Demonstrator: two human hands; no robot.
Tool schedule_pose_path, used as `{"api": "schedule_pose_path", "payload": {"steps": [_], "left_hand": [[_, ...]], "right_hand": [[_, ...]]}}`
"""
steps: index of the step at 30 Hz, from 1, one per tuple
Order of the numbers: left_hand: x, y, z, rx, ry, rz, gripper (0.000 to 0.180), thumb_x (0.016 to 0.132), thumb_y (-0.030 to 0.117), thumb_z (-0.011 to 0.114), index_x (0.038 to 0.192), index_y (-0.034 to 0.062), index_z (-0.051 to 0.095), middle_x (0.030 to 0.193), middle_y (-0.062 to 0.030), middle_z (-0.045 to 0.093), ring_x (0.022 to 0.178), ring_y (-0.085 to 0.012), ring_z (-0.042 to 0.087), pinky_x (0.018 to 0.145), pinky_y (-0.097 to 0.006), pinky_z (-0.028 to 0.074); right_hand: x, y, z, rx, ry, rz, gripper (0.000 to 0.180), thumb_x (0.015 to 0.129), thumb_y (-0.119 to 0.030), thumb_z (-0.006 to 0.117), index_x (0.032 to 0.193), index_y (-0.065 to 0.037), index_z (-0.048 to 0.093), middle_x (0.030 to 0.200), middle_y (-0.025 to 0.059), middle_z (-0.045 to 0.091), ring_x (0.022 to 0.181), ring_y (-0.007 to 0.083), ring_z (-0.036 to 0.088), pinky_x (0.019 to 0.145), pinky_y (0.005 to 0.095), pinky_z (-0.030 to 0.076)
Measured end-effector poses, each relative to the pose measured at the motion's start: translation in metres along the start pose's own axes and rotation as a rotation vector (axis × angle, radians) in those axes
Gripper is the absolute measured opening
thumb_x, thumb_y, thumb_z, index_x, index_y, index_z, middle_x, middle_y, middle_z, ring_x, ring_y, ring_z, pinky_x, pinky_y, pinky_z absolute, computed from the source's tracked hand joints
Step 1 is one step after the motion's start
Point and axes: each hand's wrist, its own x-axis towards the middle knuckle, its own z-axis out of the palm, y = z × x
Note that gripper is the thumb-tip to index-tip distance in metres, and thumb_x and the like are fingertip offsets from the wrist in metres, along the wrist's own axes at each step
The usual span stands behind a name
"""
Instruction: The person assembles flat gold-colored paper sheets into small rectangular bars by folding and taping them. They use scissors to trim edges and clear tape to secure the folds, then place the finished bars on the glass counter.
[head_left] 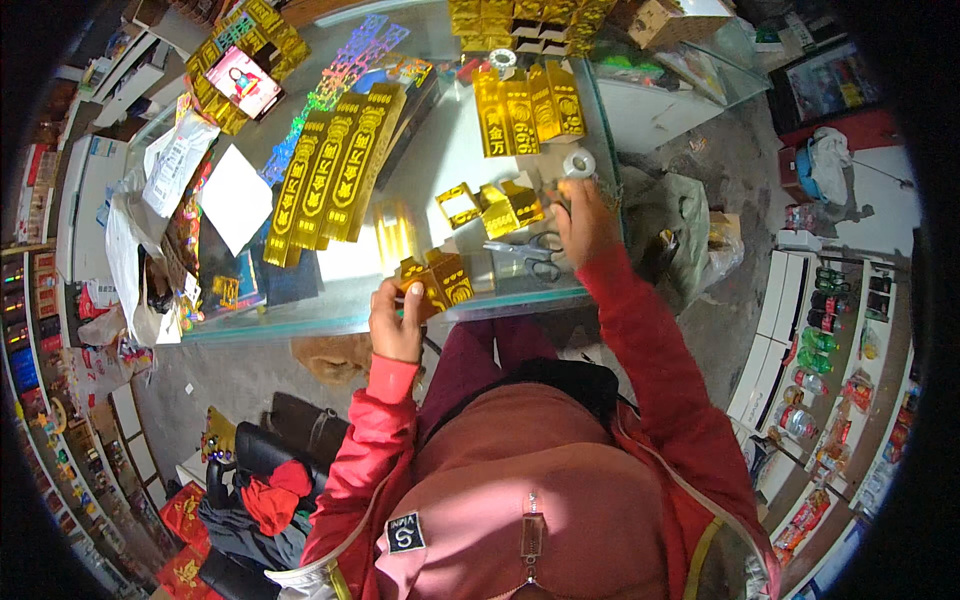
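At the near edge of the glass-topped counter, my left hand (396, 322) grips a gold folded-card piece (440, 283) with dark printing, thumb on its face. Farther right, my right hand (590, 225) has its fingers curled together just below a white tape roll (579, 163); whatever is between the fingertips is hidden. Scissors (530, 257) with dark handles lie on the glass left of my right wrist. Between the hands sit another folded gold piece (512, 207) and a small gold frame-like piece (459, 205).
Long gold card strips (335, 175) lie overlapping on the left. More gold pieces (530, 108) lie beyond my right hand, with a second white roll (502, 59) behind them. A phone (242, 82) rests at the far left, near a white sheet (237, 200). Stocked shelves line both sides.
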Motion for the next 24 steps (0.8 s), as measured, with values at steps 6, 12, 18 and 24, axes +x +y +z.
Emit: {"api": "schedule_pose_path", "payload": {"steps": [6,12,18,24], "left_hand": [[0.007,-0.010,-0.001,0.003,0.049,0.106,0.040,0.084,0.022,0.065,0.114,-0.0017,0.052,0.103,-0.0151,0.054,0.094,-0.0273,0.048,0.085,-0.037,0.039],[0.005,0.006,-0.002,0.050,0.087,0.268,0.073,0.082,0.026,0.066,0.138,-0.0015,0.029,0.120,-0.0212,0.048,0.111,-0.0324,0.045,0.097,-0.041,0.034],[0.018,0.011,-0.007,0.189,0.044,0.485,0.069,0.086,0.025,0.059,0.139,-0.0029,0.026,0.126,-0.0233,0.045,0.116,-0.0355,0.043,0.100,-0.041,0.032],[0.024,0.009,-0.006,0.266,0.014,0.559,0.064,0.090,0.026,0.053,0.142,0.0015,0.024,0.128,-0.0207,0.046,0.117,-0.0320,0.044,0.102,-0.040,0.031]], "right_hand": [[0.024,0.009,0.024,-0.165,-0.234,0.131,0.028,0.073,-0.003,0.063,0.098,0.001,0.050,0.095,0.0213,0.054,0.083,0.0415,0.056,0.074,0.0447,0.047],[0.028,0.001,0.010,-0.325,-0.383,0.071,0.033,0.071,-0.005,0.065,0.098,0.001,0.047,0.102,0.0224,0.053,0.085,0.0411,0.059,0.073,0.0453,0.050],[0.045,-0.011,0.000,-0.462,-0.481,-0.033,0.029,0.077,-0.008,0.058,0.103,0.001,0.048,0.108,0.0223,0.053,0.084,0.0402,0.062,0.074,0.0464,0.051],[0.032,-0.023,-0.054,-0.147,-0.278,0.026,0.018,0.082,-0.007,0.056,0.099,-0.006,0.053,0.084,0.0174,0.060,0.080,0.0305,0.063,0.063,0.0408,0.048]]}}
